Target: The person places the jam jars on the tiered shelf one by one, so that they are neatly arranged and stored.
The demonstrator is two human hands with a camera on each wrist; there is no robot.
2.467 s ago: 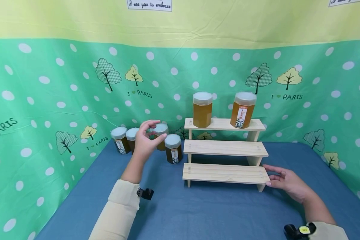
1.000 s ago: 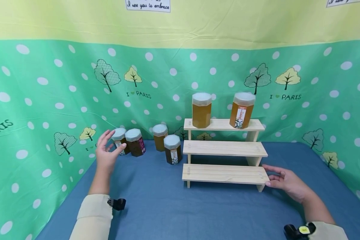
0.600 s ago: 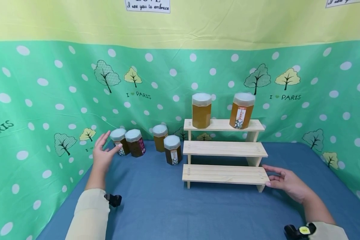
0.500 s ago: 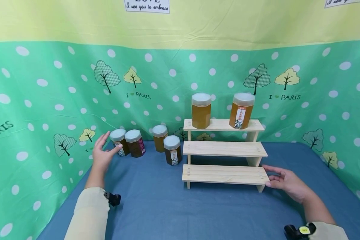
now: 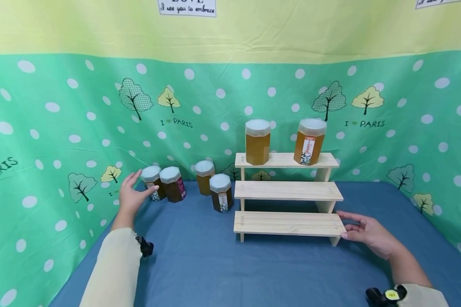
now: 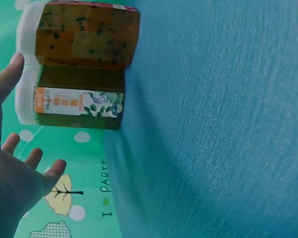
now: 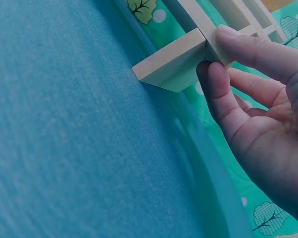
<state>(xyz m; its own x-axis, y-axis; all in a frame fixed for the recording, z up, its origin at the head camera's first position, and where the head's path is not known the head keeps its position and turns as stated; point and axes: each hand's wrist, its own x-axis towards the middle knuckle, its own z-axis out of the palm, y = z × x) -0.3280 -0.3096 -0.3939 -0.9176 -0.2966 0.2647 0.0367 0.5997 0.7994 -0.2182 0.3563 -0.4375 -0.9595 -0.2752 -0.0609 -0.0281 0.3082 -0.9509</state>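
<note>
Apparently you're about to grasp, your left hand spread open beside the jar farthest left of the rack, your right hand pinching the rack's lower right end, so curling the left round that jar seems called for.

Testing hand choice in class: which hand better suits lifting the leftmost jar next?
Likely the left hand: it is spread close by that labelled jar; the right hand pinches the wooden riser's bottom shelf.
</note>
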